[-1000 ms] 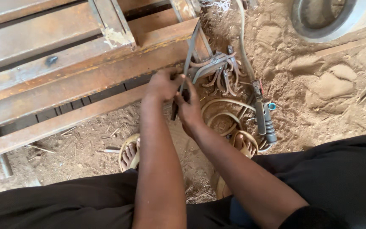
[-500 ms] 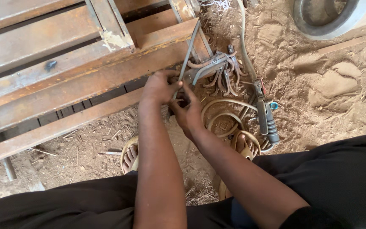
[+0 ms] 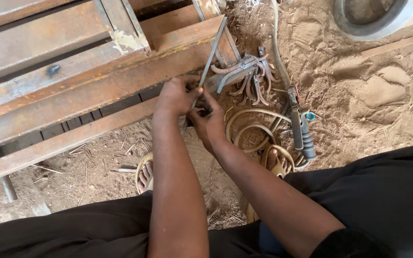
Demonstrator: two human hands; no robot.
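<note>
My left hand (image 3: pixel 177 97) and my right hand (image 3: pixel 208 121) meet at the lower end of a thin metal bar (image 3: pixel 212 52) that leans up against rusty steel beams (image 3: pixel 87 91). The fingers of both hands are closed around the bar's bottom end, left hand above, right hand just below. What sits between the palms is hidden. My forearms reach down from dark-clothed knees.
A pile of curved metal pieces (image 3: pixel 249 79) lies right of the hands. A hose with a torch-like handle (image 3: pixel 298 124) runs down the sandy ground, beside wire loops (image 3: pixel 252 129). My sandalled feet (image 3: pixel 145 174) rest below. A round grey basin (image 3: pixel 383 16) sits top right.
Both hands stay at the bar's lower end, with only small finger shifts. The view has drifted slightly.
</note>
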